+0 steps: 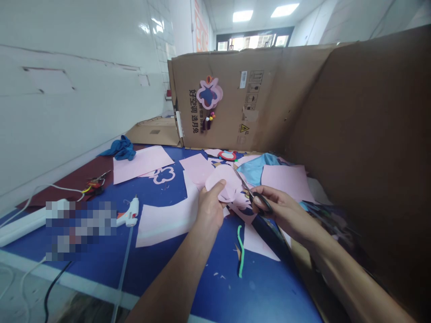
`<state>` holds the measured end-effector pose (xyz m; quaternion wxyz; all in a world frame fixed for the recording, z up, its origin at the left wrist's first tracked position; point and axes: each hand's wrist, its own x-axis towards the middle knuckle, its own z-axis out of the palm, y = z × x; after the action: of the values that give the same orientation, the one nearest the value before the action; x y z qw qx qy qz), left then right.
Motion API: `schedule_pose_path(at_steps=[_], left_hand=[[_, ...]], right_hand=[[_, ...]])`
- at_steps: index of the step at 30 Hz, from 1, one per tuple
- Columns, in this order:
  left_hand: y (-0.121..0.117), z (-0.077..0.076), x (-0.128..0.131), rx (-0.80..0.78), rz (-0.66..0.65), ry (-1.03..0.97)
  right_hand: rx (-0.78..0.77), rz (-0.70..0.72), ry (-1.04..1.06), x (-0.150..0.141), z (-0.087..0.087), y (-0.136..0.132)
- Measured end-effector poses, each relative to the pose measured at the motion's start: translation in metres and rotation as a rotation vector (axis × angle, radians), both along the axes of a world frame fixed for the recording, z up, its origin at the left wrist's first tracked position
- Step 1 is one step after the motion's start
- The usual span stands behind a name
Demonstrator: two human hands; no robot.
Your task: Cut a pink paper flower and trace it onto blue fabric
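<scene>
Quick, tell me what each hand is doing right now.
Left hand: closed on pink paper, thumb on top.
Right hand: holding scissors by the black handles.

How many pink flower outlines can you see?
2: the upper outline, on the cardboard; the lower outline, on the table left of the left hand. Others may be hidden among the sheets.

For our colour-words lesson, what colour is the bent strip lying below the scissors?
Green, seen best in the head view.
</scene>
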<state>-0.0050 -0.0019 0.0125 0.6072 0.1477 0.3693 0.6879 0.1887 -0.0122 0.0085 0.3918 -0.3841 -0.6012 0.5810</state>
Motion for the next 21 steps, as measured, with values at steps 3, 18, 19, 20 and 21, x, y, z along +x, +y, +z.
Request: schedule_pose_path(at_steps=[3,18,19,20,21], left_hand=[[0.0006,0.0001,-0.0007,-0.007,-0.001,0.009],[0.0025,-0.0022,-0.0043,-0.011,0.009,0.022],[0.0029,-0.0025,-0.0046,-0.011,0.013,0.023],[0.0032,-0.0026,-0.005,-0.012,0.018,0.024],[0.0034,-0.0026,-0.0052,-0.013,0.023,0.025]], right_hand=[[-0.016,0.0,0.002,-0.0004,0.001,-0.0001],[0.009,0.004,-0.041,0.0017,-0.0001,-0.0012],[0.009,0.003,-0.045,0.0015,0.0,-0.0012],[0.01,0.005,-0.047,0.0014,0.0002,-0.0011],[0.012,0.009,-0.046,0.0012,0.0002,-0.0011]])
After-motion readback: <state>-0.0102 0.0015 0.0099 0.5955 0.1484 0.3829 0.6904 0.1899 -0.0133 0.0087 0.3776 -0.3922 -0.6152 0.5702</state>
